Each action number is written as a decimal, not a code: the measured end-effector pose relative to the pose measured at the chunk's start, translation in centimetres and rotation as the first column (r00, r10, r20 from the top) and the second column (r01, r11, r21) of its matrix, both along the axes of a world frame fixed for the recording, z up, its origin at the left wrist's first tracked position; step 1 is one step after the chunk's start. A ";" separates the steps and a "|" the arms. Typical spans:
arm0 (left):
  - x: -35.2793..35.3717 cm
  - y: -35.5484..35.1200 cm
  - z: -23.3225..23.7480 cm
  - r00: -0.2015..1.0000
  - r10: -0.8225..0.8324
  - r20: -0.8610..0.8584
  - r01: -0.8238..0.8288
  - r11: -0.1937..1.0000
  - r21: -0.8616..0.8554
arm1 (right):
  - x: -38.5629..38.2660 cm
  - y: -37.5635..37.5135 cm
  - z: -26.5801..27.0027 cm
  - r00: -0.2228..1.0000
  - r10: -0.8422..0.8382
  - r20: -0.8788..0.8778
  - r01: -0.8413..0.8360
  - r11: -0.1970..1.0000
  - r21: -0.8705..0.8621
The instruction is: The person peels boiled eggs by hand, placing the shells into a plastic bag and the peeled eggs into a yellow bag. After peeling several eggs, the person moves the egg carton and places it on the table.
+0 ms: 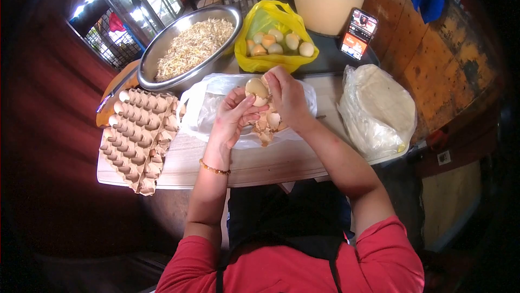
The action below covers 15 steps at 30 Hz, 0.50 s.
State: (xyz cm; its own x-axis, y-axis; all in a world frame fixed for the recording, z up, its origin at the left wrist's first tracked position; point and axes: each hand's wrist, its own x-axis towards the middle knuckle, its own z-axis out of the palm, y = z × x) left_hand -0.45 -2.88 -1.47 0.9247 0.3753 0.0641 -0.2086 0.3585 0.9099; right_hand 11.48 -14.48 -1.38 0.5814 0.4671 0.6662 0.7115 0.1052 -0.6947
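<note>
My left hand [236,113] is closed around a partly peeled egg [256,88]. The egg's bare part is greenish-brown, and pale shell still covers its lower side. My right hand [288,97] pinches at the egg's right edge, where a bit of eggshell [265,80] shows by the fingertips. Under both hands, broken shell pieces [266,125] lie heaped on a white plastic bag [203,106]. Just beyond the hands stands an open yellow plastic bag [250,64] with several eggs [275,49] inside, some pale green and some brownish.
Egg cartons [138,141] holding a few white eggs overhang the table's left edge. Behind them sits a steel bowl [236,26] of pale shreds. A bulky clear plastic bag [377,111] lies at right. Further back are a lit phone [358,34] and a beige lidded bucket [327,8].
</note>
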 end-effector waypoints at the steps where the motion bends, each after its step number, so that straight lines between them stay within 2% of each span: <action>1: 0.0 -0.1 0.1 1.000 0.001 0.000 -0.001 1.000 0.000 | 0.0 0.0 0.1 0.999 0.038 -0.019 -0.038 0.999 0.021; 4: -0.1 -0.3 0.3 1.000 -0.009 0.003 0.009 1.000 0.009 | -0.1 0.2 -0.1 0.991 0.136 0.003 -0.136 0.991 0.012; 8: -0.1 -0.1 0.0 1.000 0.002 0.004 -0.003 0.999 0.038 | 0.0 0.4 -0.3 0.984 0.169 0.062 -0.171 0.985 0.026; 10: -0.2 0.1 0.0 1.000 -0.006 -0.002 0.006 0.998 0.057 | 0.0 0.3 -0.3 0.987 0.161 -0.021 -0.161 0.987 -0.017; 15: -0.4 -0.2 0.5 0.998 -0.051 0.045 0.052 0.998 -0.026 | 0.5 0.5 -0.8 0.986 0.127 -0.105 -0.129 0.992 -0.015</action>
State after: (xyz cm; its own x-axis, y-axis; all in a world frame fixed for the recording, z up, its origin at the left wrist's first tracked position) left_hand -0.85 -3.09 -1.01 0.9393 0.3294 0.0958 -0.2291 0.3946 0.8898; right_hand 11.95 -14.02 -2.16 0.5816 0.5555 0.5942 0.6170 0.1748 -0.7673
